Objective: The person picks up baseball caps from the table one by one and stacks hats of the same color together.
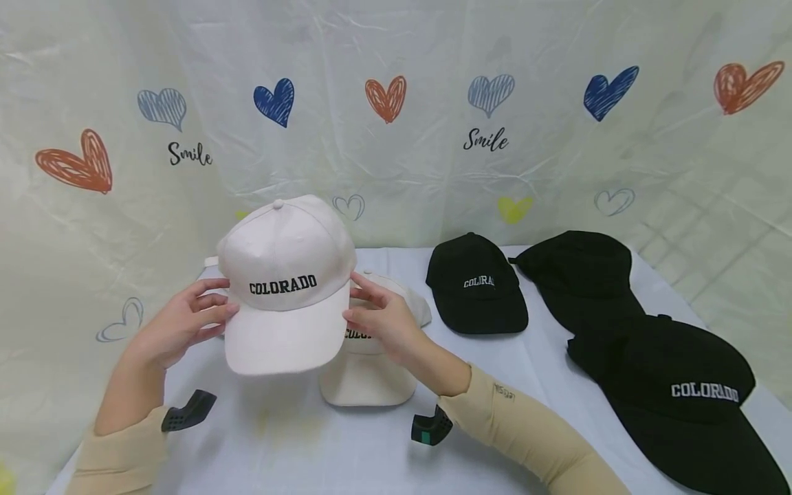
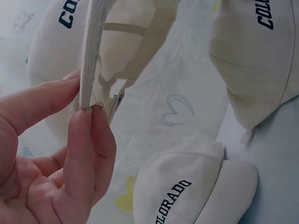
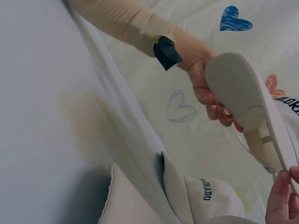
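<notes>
A white baseball cap lettered COLORADO hangs above the table, brim towards me, held by both hands. My left hand pinches one side edge of the brim between thumb and fingers, and the left wrist view shows the brim edge-on in that pinch. At the brim's opposite side my right hand pinches the edge. In the right wrist view the brim's underside and the cap's hollow inside show. Behind my right hand, a second white cap lies on the table, its lettering partly covered.
Three black caps stand to the right: a small-looking one, one farther back, and a large near one. A white cloth covers the table. Behind hangs a curtain printed with hearts. Another white cap appears in the left wrist view.
</notes>
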`<state>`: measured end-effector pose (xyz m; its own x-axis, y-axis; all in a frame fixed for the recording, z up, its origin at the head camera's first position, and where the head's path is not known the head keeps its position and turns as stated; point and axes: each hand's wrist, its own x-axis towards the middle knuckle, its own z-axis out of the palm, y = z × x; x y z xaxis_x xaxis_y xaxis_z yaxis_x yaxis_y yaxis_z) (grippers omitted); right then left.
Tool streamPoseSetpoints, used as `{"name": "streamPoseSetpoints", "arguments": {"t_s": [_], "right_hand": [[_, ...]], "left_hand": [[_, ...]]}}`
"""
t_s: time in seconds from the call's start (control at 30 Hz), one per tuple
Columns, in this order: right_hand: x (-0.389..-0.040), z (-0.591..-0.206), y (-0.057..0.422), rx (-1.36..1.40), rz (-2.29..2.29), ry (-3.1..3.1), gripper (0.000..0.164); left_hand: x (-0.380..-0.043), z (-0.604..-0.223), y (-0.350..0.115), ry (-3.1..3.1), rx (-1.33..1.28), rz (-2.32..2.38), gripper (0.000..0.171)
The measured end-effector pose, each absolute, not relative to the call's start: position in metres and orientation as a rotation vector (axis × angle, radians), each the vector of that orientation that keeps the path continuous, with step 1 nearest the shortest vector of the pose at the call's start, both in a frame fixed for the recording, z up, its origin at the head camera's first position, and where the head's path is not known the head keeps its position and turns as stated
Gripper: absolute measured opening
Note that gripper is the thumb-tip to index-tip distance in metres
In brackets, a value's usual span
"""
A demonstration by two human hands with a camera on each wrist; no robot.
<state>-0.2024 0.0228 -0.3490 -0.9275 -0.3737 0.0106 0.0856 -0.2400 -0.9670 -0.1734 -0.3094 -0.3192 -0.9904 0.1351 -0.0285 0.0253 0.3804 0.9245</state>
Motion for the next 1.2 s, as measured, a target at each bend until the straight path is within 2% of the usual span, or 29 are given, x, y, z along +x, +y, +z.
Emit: {"name": "streamPoseSetpoints", "arguments": {"t_s": [0.27, 0.47, 0.7, 1.2], "right_hand": [[-0.204, -0.348, 0.036, -0.325, -2.234, 1.737, 0.067], [-0.206, -0.347, 0.047, -0.325, -2.241, 1.729, 0.067], [-0.21, -0.346, 0.061, -0.346, -2.225, 1.727, 0.068], [-0.219, -0.351, 0.087, -0.319, -2.26, 1.727, 0.066]], "left_hand": [[-0.176, -0.318, -0.297, 2.467, 0.167, 1.76, 0.057], [-0.179, -0.32, -0.287, 2.418, 0.176, 1.816, 0.063], [-0.184, -0.322, -0.275, 2.378, 0.179, 1.884, 0.061], [-0.199, -0.328, -0.246, 2.31, 0.142, 1.952, 0.067]]}}
